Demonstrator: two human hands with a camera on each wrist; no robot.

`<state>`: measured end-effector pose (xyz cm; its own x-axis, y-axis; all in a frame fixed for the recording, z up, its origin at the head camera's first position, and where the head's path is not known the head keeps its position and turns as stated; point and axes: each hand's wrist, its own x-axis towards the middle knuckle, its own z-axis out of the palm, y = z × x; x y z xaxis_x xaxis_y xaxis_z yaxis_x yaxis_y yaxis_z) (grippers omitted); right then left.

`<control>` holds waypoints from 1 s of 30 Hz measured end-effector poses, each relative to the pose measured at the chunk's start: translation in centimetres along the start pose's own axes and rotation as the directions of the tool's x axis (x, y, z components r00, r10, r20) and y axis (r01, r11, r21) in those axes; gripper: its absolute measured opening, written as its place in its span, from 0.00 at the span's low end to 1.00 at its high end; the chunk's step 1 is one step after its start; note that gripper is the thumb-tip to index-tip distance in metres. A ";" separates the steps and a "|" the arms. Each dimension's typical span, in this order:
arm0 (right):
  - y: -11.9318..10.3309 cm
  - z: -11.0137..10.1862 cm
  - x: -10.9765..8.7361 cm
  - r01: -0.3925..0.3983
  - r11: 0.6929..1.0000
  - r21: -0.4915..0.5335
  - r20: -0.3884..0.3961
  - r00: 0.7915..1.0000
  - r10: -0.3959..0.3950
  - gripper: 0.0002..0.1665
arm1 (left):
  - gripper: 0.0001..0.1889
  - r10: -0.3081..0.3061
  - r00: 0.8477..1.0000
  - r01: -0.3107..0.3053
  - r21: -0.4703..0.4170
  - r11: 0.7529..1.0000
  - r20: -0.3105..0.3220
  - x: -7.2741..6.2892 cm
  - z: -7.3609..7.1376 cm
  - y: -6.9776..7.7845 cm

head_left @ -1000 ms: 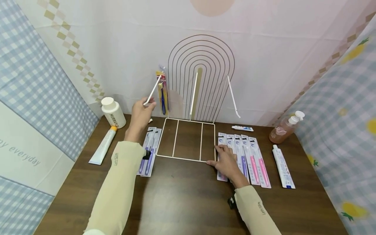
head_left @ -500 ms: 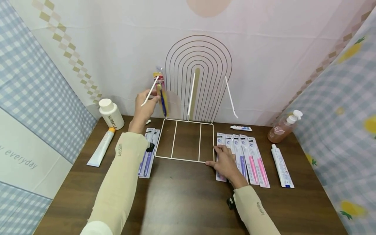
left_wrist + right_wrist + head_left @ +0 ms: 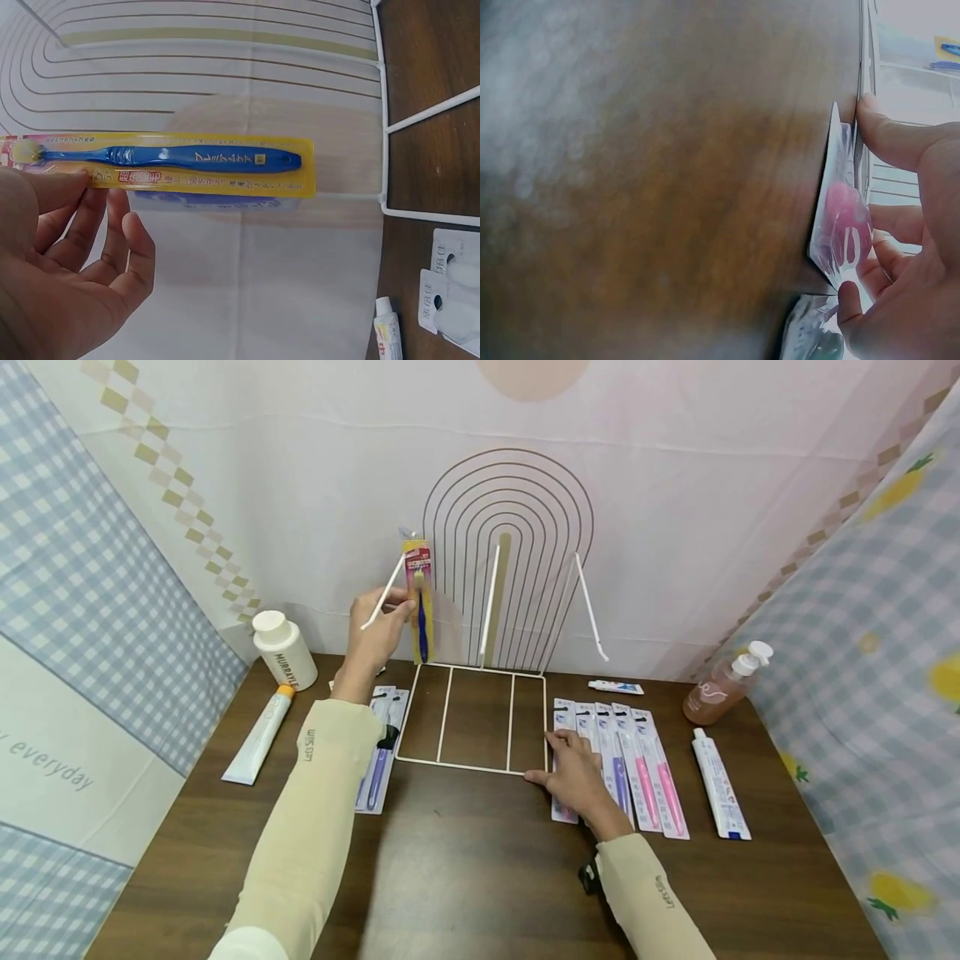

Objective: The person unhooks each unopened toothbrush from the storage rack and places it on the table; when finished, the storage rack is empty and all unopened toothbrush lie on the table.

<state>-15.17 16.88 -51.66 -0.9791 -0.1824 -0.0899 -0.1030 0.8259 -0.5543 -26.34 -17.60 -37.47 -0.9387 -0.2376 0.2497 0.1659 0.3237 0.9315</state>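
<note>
Between thumb and fingers, my left hand (image 3: pixel 378 618) pinches the side edge of a packaged toothbrush (image 3: pixel 422 610), blue on a yellow card. The pack stands upright at the left prong (image 3: pixel 393 575) of a white wire rack (image 3: pixel 471 767). In the left wrist view the toothbrush (image 3: pixel 172 156) faces the camera, and a bluish pack (image 3: pixel 225 201) shows partly behind it. My right hand (image 3: pixel 577 772) grips the rack's front right corner, thumb on the front wire and fingers by the side wire. Under that hand lies a pink toothbrush pack (image 3: pixel 844 221), partly covered.
Several toothbrush packs (image 3: pixel 648 772) lie right of the rack, and purple ones (image 3: pixel 382 768) left. A white bottle (image 3: pixel 287 652) and an orange-capped tube (image 3: pixel 261 735) stand and lie far left. A pump bottle (image 3: pixel 723 689), toothpaste tube (image 3: pixel 722 785) and small tube (image 3: pixel 615 687) are right.
My left hand has moved up from the prong's front end to the toothbrush pack and taken hold of its edge. The pack has turned to face forward. My right hand stays at the corner.
</note>
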 end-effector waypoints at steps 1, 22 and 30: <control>0.0 0.0 0.0 0.000 1.000 0.000 0.000 1.000 0.000 0.53 | 0.12 0.010 1.000 -0.010 0.012 1.000 0.011 -0.1 0.0 0.2; -0.2 0.1 0.1 0.009 1.000 -0.004 0.014 1.000 -0.009 0.53 | 0.13 -0.046 0.996 0.036 0.114 0.993 0.079 -5.6 -1.9 -3.7; 0.0 -0.1 0.1 0.004 1.000 -0.014 0.019 1.000 -0.003 0.53 | 0.13 -0.101 0.994 0.095 0.105 0.990 0.050 -7.6 -4.2 -6.4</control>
<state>-15.25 16.93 -51.62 -0.9752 -0.1955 -0.1039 -0.1090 0.8326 -0.5431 -18.96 -21.73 -44.18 -0.9646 -0.2231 0.1409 0.0430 0.3940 0.9181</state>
